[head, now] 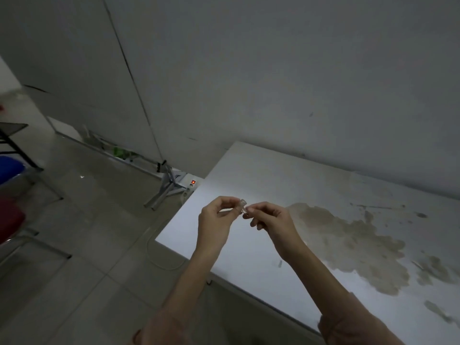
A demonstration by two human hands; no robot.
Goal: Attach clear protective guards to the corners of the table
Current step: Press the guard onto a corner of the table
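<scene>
place: a bare, dim utility or storage room, sparsely furnished
walls: plain grey wall (273,70) beyond the fingertips, cracked panel seams to their left
table: white table (249,180) under the fingers, large brown stain (348,240) to their right
floor: grey tiles (87,245) left of the fingers, power strip (190,185) with a red light, folded metal stand (164,188) beyond them
seating: blue stool (11,170) far left

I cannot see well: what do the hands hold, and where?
Both hands, left hand and right hand, pinch one small clear corner guard at its opposite ends.
</scene>
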